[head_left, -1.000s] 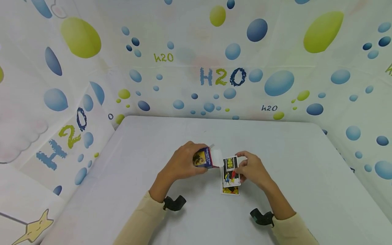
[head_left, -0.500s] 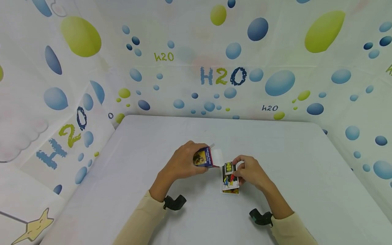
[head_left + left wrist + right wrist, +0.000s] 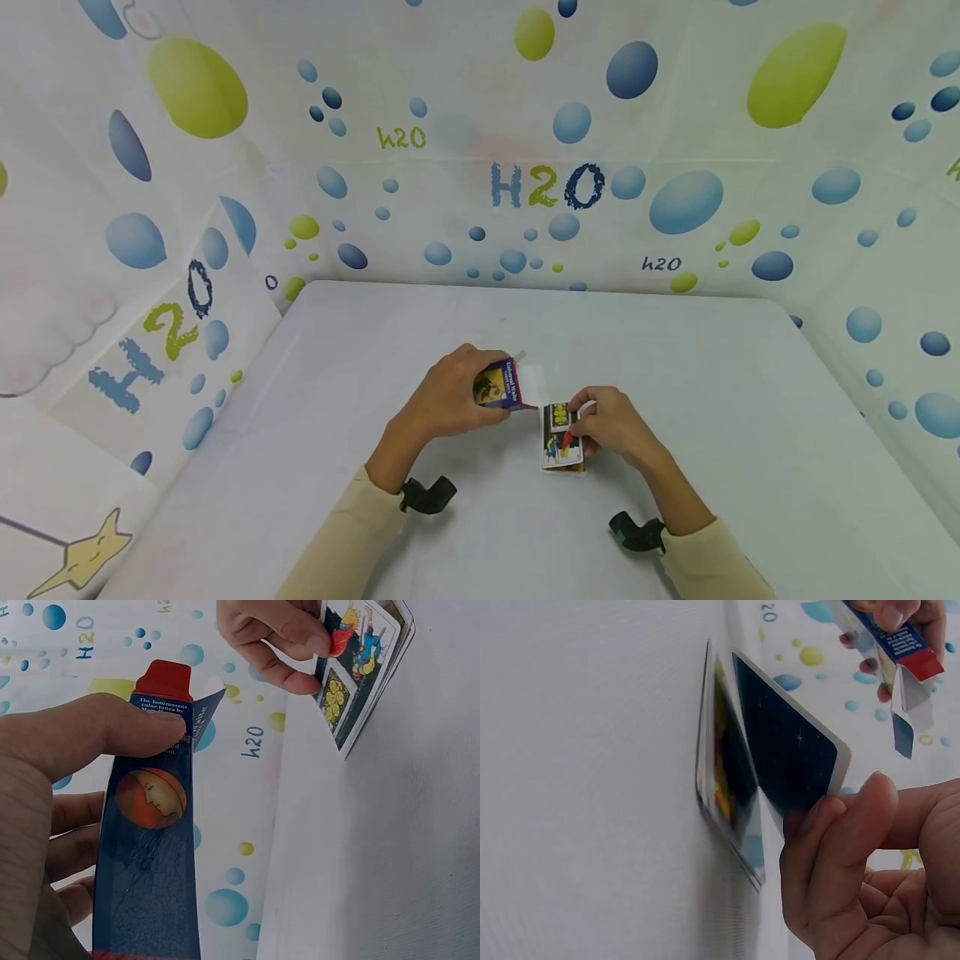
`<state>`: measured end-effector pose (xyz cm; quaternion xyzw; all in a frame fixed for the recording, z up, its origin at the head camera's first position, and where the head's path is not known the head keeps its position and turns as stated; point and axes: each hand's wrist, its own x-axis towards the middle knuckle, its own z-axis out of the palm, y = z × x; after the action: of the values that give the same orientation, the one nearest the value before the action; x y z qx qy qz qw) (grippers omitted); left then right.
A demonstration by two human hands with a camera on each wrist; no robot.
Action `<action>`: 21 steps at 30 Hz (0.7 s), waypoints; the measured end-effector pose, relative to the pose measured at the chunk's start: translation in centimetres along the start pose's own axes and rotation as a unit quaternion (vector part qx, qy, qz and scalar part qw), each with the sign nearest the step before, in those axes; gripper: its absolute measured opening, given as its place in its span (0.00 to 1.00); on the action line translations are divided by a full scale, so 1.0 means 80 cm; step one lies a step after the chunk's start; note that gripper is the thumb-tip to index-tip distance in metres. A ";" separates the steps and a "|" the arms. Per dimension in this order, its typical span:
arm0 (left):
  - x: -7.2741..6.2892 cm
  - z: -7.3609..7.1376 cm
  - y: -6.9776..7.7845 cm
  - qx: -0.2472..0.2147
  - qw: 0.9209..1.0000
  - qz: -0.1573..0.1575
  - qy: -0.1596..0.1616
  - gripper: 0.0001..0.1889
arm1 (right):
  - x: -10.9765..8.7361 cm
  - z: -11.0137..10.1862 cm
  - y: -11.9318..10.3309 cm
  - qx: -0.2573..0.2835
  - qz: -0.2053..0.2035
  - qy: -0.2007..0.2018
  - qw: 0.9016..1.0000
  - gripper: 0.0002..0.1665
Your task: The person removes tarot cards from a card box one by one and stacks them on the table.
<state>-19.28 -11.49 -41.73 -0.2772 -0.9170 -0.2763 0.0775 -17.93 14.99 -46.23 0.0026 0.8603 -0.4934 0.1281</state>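
My left hand (image 3: 450, 393) grips a blue card box (image 3: 493, 386) printed "Universal Waite", held above the table with its opened end facing right. In the left wrist view the thumb presses on the narrow side of the box (image 3: 150, 870), below its red end flap (image 3: 165, 679). My right hand (image 3: 611, 421) pinches a tarot card (image 3: 555, 457) by its right edge, picture side up. Beneath it a small stack of cards (image 3: 576, 472) lies on the table. The right wrist view shows the tilted card's dark starry back (image 3: 787, 742) leaning over the stack (image 3: 703, 742).
A white cloth-covered table (image 3: 375, 333) spreads around the hands. Behind it stands a backdrop (image 3: 450, 192) printed with blue and green drops and "H2O". Each wrist wears a black camera mount, as on the left wrist (image 3: 431, 496).
My right hand has lowered the card toward me and slightly left, so it now covers most of the stack beneath. My left hand and the box have stayed put.
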 end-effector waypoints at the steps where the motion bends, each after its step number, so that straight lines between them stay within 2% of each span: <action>1: 0.000 0.000 0.000 0.000 1.000 0.000 0.000 0.37 | 0.001 0.001 0.001 -0.004 0.006 0.000 1.000 0.16; 8: 0.000 -0.001 0.000 0.001 1.000 -0.002 -0.001 0.37 | 0.003 0.004 0.005 -0.039 0.027 -0.004 0.999 0.16; 21: -0.001 -0.004 0.001 -0.007 1.000 0.000 -0.002 0.37 | 0.009 0.001 0.011 -0.057 0.041 -0.014 0.997 0.15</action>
<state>-19.17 -11.62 -41.42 -0.2783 -0.9152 -0.2821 0.0738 -18.51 15.29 -47.21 0.0234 0.8841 -0.4382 0.1605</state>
